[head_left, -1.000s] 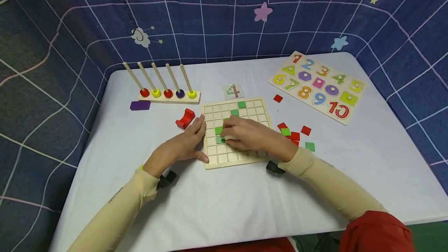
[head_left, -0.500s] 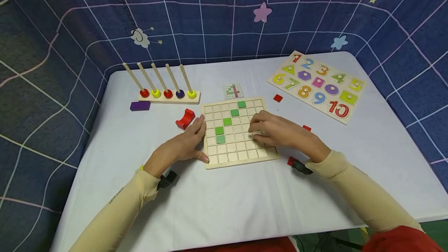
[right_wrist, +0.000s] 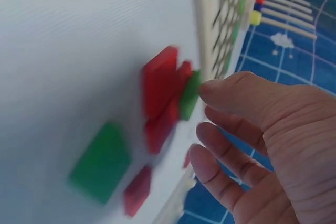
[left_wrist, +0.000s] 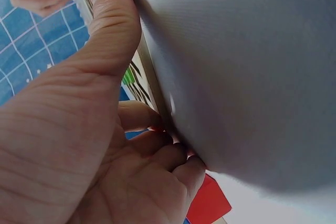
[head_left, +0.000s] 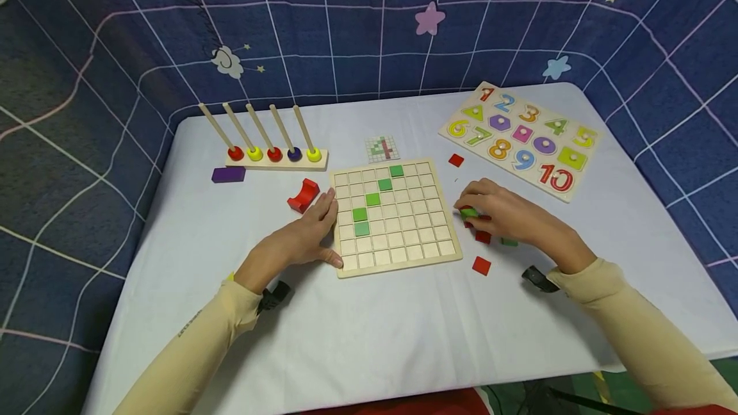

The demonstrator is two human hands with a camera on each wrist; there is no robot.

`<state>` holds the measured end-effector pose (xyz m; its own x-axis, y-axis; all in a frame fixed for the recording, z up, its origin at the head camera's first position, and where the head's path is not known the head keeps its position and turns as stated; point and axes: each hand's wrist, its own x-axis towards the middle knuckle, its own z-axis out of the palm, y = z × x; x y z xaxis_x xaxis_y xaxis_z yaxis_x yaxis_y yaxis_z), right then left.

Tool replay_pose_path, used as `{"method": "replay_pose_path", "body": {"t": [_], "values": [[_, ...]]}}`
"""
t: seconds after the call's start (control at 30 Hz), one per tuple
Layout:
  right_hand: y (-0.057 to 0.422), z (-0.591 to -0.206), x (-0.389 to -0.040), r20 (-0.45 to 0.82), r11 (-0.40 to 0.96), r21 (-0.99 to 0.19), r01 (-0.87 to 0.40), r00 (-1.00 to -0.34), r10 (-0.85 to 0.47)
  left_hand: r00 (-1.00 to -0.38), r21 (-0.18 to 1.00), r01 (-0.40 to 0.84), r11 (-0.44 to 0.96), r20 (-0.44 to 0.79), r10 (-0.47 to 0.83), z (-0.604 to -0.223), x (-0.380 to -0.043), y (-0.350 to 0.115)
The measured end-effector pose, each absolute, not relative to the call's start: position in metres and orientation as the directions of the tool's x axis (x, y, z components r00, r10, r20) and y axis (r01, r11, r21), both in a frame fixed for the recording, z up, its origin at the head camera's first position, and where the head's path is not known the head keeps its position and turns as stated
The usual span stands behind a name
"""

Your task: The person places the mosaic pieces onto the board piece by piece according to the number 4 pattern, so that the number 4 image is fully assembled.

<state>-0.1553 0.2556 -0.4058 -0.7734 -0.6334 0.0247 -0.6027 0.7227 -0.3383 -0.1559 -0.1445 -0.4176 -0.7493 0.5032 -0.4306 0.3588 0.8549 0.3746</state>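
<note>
A square wooden grid board (head_left: 403,235) lies mid-table, with several green tiles (head_left: 373,199) set in a slanting row of its cells. Along the board's left edge rests my left hand (head_left: 302,232), thumb near the front corner and fingers against the side. My right hand (head_left: 507,213) hovers over a small pile of loose tiles right of the board. There, a light green tile (right_wrist: 190,95) sits on top of red tiles (right_wrist: 160,85), its edge beside my right thumb tip. The fingers of that hand are spread apart from the thumb; whether the thumb touches the tile, I cannot tell.
A small pattern card (head_left: 382,148) lies behind the board. Back left are a peg stand with coloured beads (head_left: 277,162), a purple block (head_left: 228,175) and a red curved block (head_left: 303,196). A number puzzle (head_left: 521,139) lies back right. Single red tiles (head_left: 481,266) lie nearby.
My right hand has moved right, off the board to the loose tile pile. A green tile it was over is now uncovered in the board's row. My left hand has stayed put.
</note>
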Motion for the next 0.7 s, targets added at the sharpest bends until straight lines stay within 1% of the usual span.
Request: {"method": "replay_pose_path", "body": {"t": [0.2,0.37,0.7], "values": [[0.27,-0.414,-0.153,0.028,0.721,-0.35,-0.597,-0.776,-0.63,-0.749,0.368,0.367,0.854,-0.428,0.506,-0.42,-0.157,-0.144],[0.271,-0.416,-0.155,0.052,0.701,-0.371,-0.61,-0.767,-0.64,-0.749,0.37,0.372,0.851,-0.423,0.511,-0.42,-0.157,-0.145],[0.267,-0.416,-0.157,0.078,0.692,-0.362,-0.625,-0.759,-0.646,-0.752,0.363,0.368,0.856,-0.426,0.503,-0.42,-0.157,-0.145]]}}
